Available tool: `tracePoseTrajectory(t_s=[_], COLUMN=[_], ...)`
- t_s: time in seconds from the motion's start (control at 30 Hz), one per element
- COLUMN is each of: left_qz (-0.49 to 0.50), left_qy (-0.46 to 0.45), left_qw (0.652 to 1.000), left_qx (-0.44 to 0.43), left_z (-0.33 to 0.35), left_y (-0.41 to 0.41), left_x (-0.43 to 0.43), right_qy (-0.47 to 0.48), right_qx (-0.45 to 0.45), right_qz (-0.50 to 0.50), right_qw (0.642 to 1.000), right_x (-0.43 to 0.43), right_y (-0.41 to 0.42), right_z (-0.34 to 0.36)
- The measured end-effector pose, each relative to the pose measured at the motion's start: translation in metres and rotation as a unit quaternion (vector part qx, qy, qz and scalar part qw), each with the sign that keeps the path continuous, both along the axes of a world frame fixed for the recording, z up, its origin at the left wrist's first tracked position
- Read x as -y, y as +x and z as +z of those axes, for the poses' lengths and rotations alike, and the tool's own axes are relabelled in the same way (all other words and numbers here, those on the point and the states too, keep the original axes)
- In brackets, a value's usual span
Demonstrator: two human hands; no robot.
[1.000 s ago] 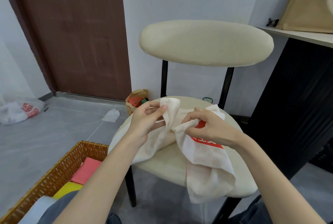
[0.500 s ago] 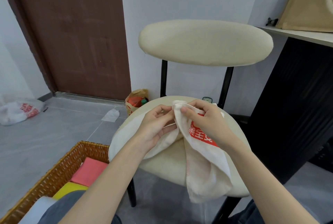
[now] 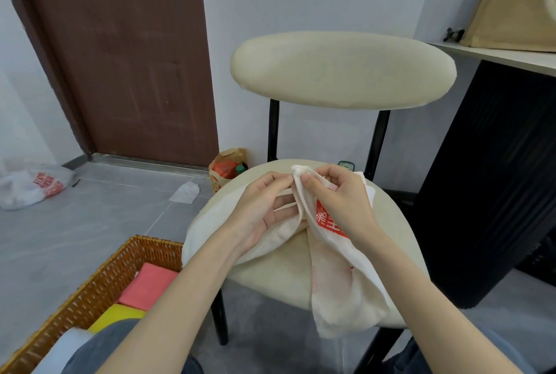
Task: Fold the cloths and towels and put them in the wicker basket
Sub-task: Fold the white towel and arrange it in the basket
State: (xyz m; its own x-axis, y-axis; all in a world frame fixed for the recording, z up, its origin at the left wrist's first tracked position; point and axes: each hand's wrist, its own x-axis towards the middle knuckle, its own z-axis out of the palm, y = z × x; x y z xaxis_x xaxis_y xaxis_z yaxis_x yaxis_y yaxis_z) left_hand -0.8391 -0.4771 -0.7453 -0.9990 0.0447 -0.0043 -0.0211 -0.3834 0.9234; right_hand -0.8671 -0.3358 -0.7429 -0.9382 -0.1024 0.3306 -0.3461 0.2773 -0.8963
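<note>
Towel: 1 towel, cream-white with a red printed patch, bunched at the top, draped over the chair seat and its front edge.
Hands: 2; the left hand and the right hand each pinch the towel's gathered top corner.
Basket: 1 wicker basket, on the floor left of the chair.
Cloths inside: 1 pink cloth, 1 yellow cloth; possibly a pale 3rd, half hidden.

cream chair seat under a white towel, grey tile floor with wicker basket, plastic bag, paper bag
</note>
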Motion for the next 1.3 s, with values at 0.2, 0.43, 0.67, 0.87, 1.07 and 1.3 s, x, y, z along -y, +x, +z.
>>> tracePoseTrajectory(t_s=[0.2, 0.43, 0.67, 0.87, 1.07, 1.3], left_qz=[0.094, 0.15, 0.218, 0.23, 0.277, 0.348], left_qy=[-0.098, -0.118, -0.067, -0.098, -0.183, -0.225], left_qw=[0.989, 0.974, 0.963, 0.953, 0.912, 0.868], left_qx=[-0.054, -0.119, -0.146, -0.172, -0.24, -0.274], left_z=[-0.005, 0.004, 0.025, 0.052, 0.084, 0.113], left_y=[0.002, -0.001, 0.003, 0.015, 0.036, 0.053], left_x=[-0.003, 0.007, 0.027, 0.049, 0.063, 0.077], right_qy=[0.001, 0.282, 0.539, 0.63, 0.679, 0.701], right_qx=[-0.011, -0.102, -0.111, -0.052, 0.004, 0.024], right_qz=[0.022, -0.016, 0.03, 0.02, 0.005, -0.079], right_qw=[1.0, 0.954, 0.835, 0.775, 0.734, 0.708], right_x=[-0.002, -0.02, -0.028, -0.033, -0.032, -0.035], right_y=[-0.002, -0.011, 0.001, 0.012, 0.033, 0.048], right_z=[-0.001, -0.007, 0.001, 0.023, 0.05, 0.072])
